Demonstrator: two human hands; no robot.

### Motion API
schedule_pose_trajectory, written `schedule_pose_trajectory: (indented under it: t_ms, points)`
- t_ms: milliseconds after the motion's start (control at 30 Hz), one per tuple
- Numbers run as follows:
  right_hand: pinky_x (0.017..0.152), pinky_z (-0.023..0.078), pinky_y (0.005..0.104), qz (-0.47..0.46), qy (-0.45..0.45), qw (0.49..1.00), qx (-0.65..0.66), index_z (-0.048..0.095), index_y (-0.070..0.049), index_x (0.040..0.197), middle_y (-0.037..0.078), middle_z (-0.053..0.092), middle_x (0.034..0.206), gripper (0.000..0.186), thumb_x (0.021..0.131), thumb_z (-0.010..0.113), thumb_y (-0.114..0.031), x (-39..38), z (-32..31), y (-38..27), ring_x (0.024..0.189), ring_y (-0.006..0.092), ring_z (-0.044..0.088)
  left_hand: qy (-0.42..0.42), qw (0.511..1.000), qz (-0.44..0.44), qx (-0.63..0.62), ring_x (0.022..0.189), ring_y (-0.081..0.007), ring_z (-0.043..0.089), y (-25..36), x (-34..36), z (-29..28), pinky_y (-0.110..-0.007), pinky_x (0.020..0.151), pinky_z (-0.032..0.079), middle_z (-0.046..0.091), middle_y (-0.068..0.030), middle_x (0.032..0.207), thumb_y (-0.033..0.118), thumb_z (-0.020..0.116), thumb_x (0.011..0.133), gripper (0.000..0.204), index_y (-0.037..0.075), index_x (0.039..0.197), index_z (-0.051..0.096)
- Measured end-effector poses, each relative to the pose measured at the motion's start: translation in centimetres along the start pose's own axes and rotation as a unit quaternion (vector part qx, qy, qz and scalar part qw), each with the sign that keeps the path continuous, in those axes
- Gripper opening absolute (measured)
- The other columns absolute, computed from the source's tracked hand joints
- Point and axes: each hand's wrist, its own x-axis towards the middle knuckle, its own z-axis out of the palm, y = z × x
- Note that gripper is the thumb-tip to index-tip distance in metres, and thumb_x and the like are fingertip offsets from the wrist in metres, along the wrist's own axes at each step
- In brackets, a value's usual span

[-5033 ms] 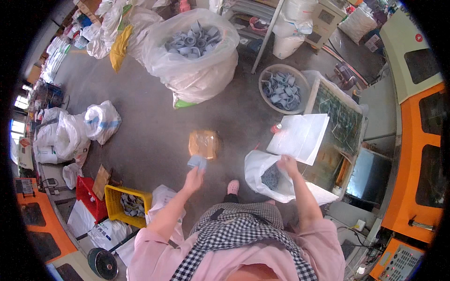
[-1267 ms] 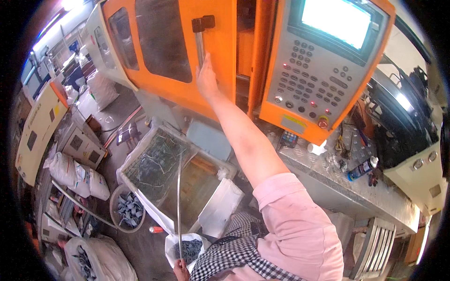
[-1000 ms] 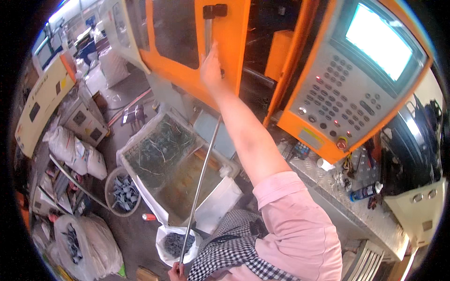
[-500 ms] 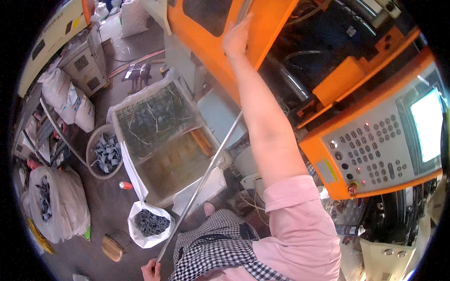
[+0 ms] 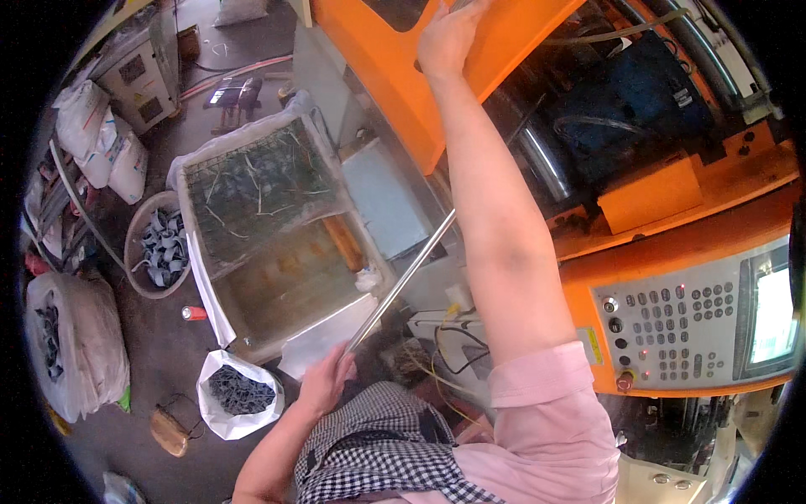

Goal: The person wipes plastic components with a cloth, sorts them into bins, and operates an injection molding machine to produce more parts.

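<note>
My right hand (image 5: 447, 44) reaches to the top of the view, fingers wrapped round the handle of the orange machine door (image 5: 487, 67), which stands open. Right of the door the machine's interior shows dark metal parts (image 5: 613, 101) and silver bars (image 5: 541, 160). Lower down, my left hand (image 5: 330, 374) grips a long silver rod (image 5: 403, 284), whose upper part passes behind my right forearm. Beneath the rod lie a white sheet (image 5: 306, 340) and a plastic tub (image 5: 214, 311) with murky water and mesh.
At left stand a round bin (image 5: 134, 260) of grey pieces, a large sack (image 5: 96, 336) and stacked white sacks (image 5: 126, 168). A small white bag (image 5: 210, 403), red can (image 5: 193, 312) and brown object (image 5: 170, 433) are on the floor (image 5: 101, 454). A control panel (image 5: 672, 328) is lower right.
The door has slid open, uncovering more of the interior, with my right hand on its handle. My left hand has risen with the rod. The view has turned toward the machine.
</note>
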Motion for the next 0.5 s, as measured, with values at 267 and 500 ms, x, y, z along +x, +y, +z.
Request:
schedule_pose_trajectory:
  t_ms: [267,500]
  points:
    - [0.096,0.037,0.0425,-0.057,0.029,0.998,-0.018,0.012,0.010,0.137,0.035,0.032,0.132,0.063,0.090,0.047,-0.014,0.1,0.5,1.3,0.115,0.0454,0.043,0.049,0.989,0.135,0.019,0.072,-0.0413,0.059,4.8,12.2,1.1,-0.040,0.061,0.046,0.058,-0.0259,0.078,0.025,0.053,0.091,0.028,0.004,0.109,0.055]
    - [0.100,0.034,0.0424,-0.068,0.021,0.997,-0.002,0.012,0.012,0.135,0.036,0.029,0.133,0.061,0.091,0.046,-0.014,-0.2,0.4,0.8,0.120,0.0460,0.037,0.069,0.972,0.182,0.135,0.074,-0.0405,0.060,8.8,19.4,-2.0,-0.044,0.064,0.048,0.060,-0.0253,0.079,0.029,0.051,0.091,0.032,0.004,0.111,0.056]
